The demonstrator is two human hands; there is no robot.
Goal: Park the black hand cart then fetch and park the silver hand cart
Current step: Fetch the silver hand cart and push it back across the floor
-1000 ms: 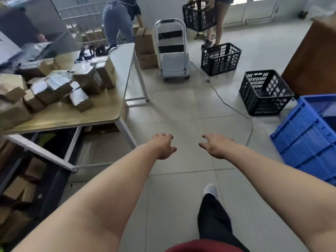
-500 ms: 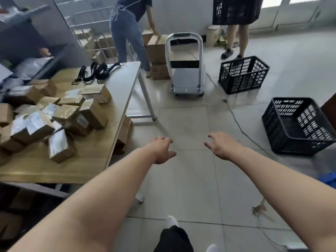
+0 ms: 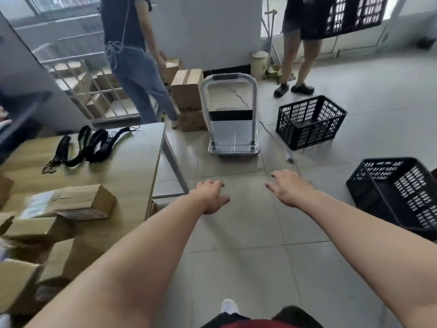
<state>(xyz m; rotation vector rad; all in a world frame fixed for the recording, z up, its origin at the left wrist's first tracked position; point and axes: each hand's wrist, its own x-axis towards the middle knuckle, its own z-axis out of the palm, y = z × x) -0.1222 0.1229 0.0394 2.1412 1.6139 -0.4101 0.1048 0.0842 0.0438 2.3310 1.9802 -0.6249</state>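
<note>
- We are facing the silver hand cart (image 3: 233, 129), which is standing ahead on the tiled floor (image 3: 248, 233) with its handle upright, between the stacked cardboard boxes (image 3: 188, 91) on its left and a black crate (image 3: 309, 120) on its right; no black cart is showing in this view.
- We are judging the cable (image 3: 274, 138) to be the chief hazard: it is trailing across the floor just beside the cart's right edge, and a wheel or a foot could be catching on it as the cart is pulled away.
- We are also seeing a person in jeans (image 3: 139, 74) standing close by the boxes and another person (image 3: 300, 43) carrying a crate behind the cart, so rolling it without looking risks bumping a leg.
- A second black crate (image 3: 399, 192) and the table corner (image 3: 160, 129) are narrowing the lane back, and a wide turn could be clipping either.
- Our left hand (image 3: 211, 197) is reaching forward, fingers loosely spread, holding nothing and touching nothing.
- Our right hand (image 3: 289, 188) is reaching alongside it, palm down, fingers spread, likewise empty.
- Both hands are hanging well short of the cart's handle, so no grasp is yet being made.
</note>
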